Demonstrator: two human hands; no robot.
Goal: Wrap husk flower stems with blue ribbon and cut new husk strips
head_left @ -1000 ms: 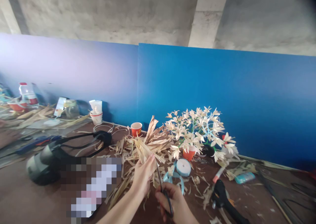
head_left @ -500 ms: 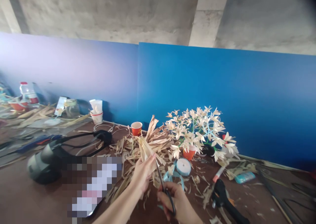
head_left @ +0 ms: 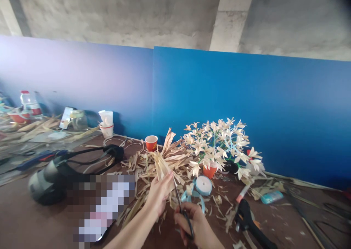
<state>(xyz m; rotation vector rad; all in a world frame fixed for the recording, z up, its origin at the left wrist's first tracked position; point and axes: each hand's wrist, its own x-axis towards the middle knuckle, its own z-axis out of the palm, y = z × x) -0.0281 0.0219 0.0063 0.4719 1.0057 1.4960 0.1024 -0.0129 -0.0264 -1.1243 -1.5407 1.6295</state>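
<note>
My left hand (head_left: 161, 191) is closed on a pale dried husk (head_left: 161, 165), which fans upward from the fingers. In my right hand (head_left: 192, 219) are black-handled scissors (head_left: 185, 216), their blades pointing up toward the husk beside my left fingertips. Behind the hands lies a heap of dried husks and scraps (head_left: 178, 154). To its right, a bunch of cream husk flowers (head_left: 216, 139) stands in an orange paper cup (head_left: 210, 170). A roll of light blue ribbon (head_left: 203, 185) lies just beyond my right hand.
A black glue gun (head_left: 251, 223) lies at the right, near a turquoise packet (head_left: 271, 197). On the left are a black-strapped visor (head_left: 49, 183) and a pixelated phone (head_left: 106, 208). A red cup (head_left: 151, 143) and white cups (head_left: 106, 124) stand near the blue panel (head_left: 246, 91).
</note>
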